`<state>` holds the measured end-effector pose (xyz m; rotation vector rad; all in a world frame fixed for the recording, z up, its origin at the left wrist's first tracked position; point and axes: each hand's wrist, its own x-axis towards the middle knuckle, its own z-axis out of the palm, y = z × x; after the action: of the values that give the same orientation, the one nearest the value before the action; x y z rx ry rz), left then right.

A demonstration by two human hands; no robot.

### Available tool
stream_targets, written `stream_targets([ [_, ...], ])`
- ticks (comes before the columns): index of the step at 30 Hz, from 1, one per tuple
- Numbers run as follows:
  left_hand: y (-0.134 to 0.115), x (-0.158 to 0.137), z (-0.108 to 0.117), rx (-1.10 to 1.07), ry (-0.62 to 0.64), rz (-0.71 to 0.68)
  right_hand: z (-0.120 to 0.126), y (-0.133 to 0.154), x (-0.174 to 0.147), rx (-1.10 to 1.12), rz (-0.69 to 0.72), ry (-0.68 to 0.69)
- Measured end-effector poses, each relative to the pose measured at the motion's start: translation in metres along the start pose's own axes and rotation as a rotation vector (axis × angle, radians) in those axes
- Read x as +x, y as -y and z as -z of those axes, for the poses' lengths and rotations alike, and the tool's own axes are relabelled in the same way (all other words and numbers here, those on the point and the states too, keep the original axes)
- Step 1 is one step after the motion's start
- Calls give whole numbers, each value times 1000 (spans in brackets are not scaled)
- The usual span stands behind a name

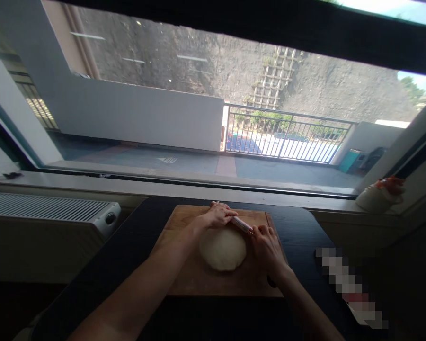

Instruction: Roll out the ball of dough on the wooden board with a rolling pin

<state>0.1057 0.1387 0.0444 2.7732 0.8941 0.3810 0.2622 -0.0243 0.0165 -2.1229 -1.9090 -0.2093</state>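
A round, flattened piece of pale dough [223,248] lies on a wooden cutting board [188,282]. Just beyond its far right edge, both hands hold a slim pale rod [241,224] with printing and pinkish edges, slanting down to the right. My left hand [219,214] is closed over the rod's far left end, its fingers bent. Around the near right end, my right hand [266,239] has its fingers curled. Only the middle stretch of the rod shows; its ends are under my hands, and I cannot make out the print.
The board rests on a dark table [128,251] below a wide window. A radiator [53,208] stands at the left. On the sill at the right sits a white pot-like object [376,199] with an orange-brown top. A pixelated item [348,284] lies at the table's right.
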Motion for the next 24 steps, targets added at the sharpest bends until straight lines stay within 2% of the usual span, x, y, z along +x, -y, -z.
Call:
stream_targets([
  [3,0,2,-1,1,71,-81,1,12,-12,-5,-41,-40],
  [5,9,2,2,18,88,-65,-1,17,-5,34,-40,-22],
  [9,38,-14,18,86,77,92,-7,15,48,139,53,58],
  [12,47,-55,27,146,2,234,-14,22,87,189,161,109],
  [15,37,-101,23,193,-80,332,-24,38,106,238,263,146],
  [17,28,-118,18,224,-122,389,-29,49,114,264,300,160],
  [21,20,-120,15,272,-150,470,-38,60,130,300,280,145],
  [24,11,-123,16,294,-155,468,-42,58,130,321,273,124],
])
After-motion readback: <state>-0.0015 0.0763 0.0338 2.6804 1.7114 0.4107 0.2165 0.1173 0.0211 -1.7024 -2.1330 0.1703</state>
